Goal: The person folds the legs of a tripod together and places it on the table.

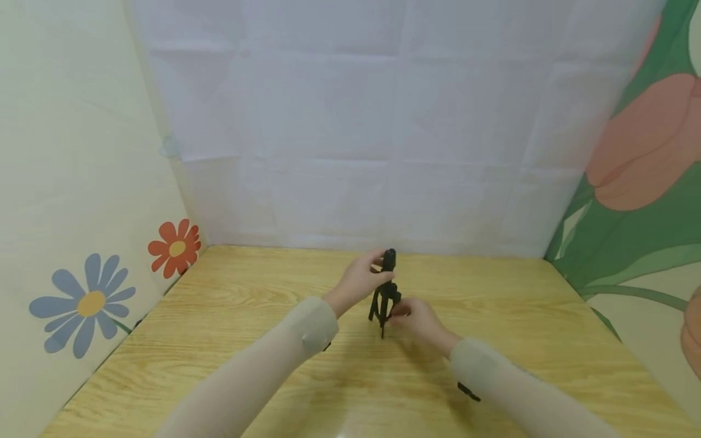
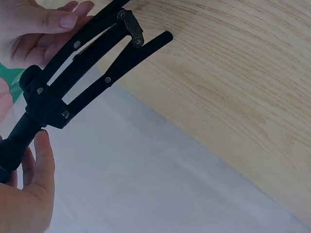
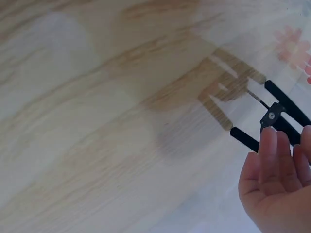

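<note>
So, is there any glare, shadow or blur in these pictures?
Head view: soft shadows on the wooden tabletop, a faint glare spot at the bottom edge; left wrist view: wood grain clear, the mini tripod nearly black; right wrist view: hazy and washed out, the glossy tabletop mirroring the tripod's legs, its grain soft.

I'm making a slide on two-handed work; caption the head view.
Left hand gripping a black tripod near its top, right hand at its legs, over a wood-grain tabletop.

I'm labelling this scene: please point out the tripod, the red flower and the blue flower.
Tripod [image 2: 80,70]: left wrist view, middle bar.
Red flower [image 1: 177,249]: head view, yellow centre.
Blue flower [image 1: 91,303]: head view, yellow centre.
</note>
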### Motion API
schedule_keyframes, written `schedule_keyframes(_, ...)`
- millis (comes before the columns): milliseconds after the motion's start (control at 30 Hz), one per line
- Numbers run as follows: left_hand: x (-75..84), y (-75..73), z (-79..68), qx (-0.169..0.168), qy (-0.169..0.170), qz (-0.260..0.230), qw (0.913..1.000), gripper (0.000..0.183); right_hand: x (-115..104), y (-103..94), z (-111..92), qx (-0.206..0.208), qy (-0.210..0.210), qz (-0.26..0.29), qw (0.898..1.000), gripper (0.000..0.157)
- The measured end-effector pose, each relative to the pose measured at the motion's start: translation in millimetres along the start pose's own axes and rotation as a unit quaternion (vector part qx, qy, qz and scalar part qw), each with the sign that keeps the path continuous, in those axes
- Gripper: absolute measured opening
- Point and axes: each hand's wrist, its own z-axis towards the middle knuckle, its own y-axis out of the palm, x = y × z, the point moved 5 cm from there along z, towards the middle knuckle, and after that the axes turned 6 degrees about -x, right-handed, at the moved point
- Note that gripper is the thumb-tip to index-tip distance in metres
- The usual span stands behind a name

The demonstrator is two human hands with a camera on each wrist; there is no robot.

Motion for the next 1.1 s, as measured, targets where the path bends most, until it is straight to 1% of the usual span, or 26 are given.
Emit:
schedule_keyframes(67, 0.5, -0.9, 0.3, -0.003, 0.005, -0.004, 1.0000, 0.051, 0.9, -4.3, -1.5, 0.009, 0.003, -0.004, 1.000, 0.005)
schedule_keyframes(133, 0.2, -1.8, 1.2, -0.010, 0.005, -0.008, 0.9999, 0.051, 2.7, -7.1, -2.9, 0.018, 0.016, 0.000, 1.000, 0.004)
schedule_keyframes(200, -0.9, -2.9, 2.5, -0.021, 0.006, -0.011, 0.9997, 0.052, 4.2, -9.4, -4.0, 0.034, 0.026, 0.001, 0.999, 0.004)
schedule_keyframes(333, -2.7, -4.8, 5.5, -0.046, 0.008, -0.008, 0.9989, 0.053, 6.6, -12.1, -4.7, 0.056, 0.027, -0.002, 0.998, 0.006)
schedule_keyframes(400, -3.6, -5.4, 6.5, -0.056, 0.006, -0.003, 0.9984, 0.054, 6.9, -12.8, -4.8, 0.057, 0.022, 0.000, 0.998, 0.007)
schedule_keyframes(500, -5.0, -5.9, 7.1, -0.066, 0.004, -0.002, 0.9978, 0.054, 6.7, -12.4, -4.6, 0.047, 0.018, 0.009, 0.999, 0.006)
schedule_keyframes(633, -6.5, -5.8, 6.4, -0.062, 0.002, 0.001, 0.9981, 0.057, 7.3, -11.5, -4.1, 0.032, 0.019, 0.019, 0.999, 0.005)
schedule_keyframes(800, -7.0, -2.7, 6.1, -0.050, 0.009, 0.006, 0.9987, 0.056, 8.1, -11.4, -3.9, 0.028, 0.023, 0.014, 0.999, 0.003)
schedule_keyframes(933, -6.8, -1.2, 7.8, -0.034, 0.017, 0.012, 0.9992, 0.042, 8.5, -10.1, -2.7, 0.024, 0.013, 0.003, 1.000, 0.003)
schedule_keyframes(1033, -5.0, -0.8, 9.8, -0.021, 0.026, 0.020, 0.9993, 0.028, 8.9, -8.5, -1.4, 0.015, 0.006, 0.006, 1.000, 0.003)
schedule_keyframes(1100, -3.2, -0.4, 10.3, -0.014, 0.027, 0.019, 0.9993, 0.024, 8.9, -7.9, -0.9, 0.011, 0.003, 0.010, 1.000, 0.004)
